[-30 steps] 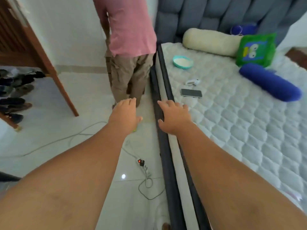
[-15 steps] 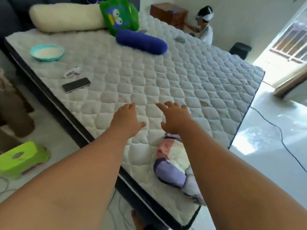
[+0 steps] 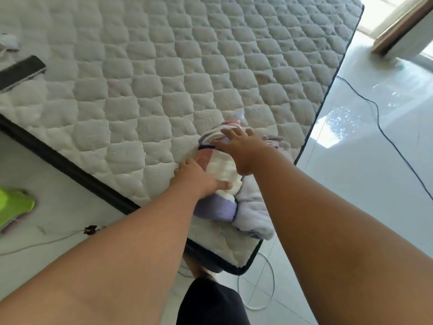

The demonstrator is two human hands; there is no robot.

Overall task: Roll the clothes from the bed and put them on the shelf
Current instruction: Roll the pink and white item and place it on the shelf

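A bunched pile of clothes, white, lilac and pink, lies near the near corner of the quilted white mattress. My left hand rests on the pile's near-left side, thumb pressed into the white cloth. My right hand lies flat over the pile's far part with fingers spread. Neither hand has closed around the cloth. No shelf is in view.
A dark phone lies on the mattress at the far left. A green stool and a cable sit on the white floor to the left. A thin black cable crosses the shiny floor right of the bed.
The view swung from the bed's side and the standing person down to the mattress corner. Both hands came down from hovering in the air onto the pile of clothes.
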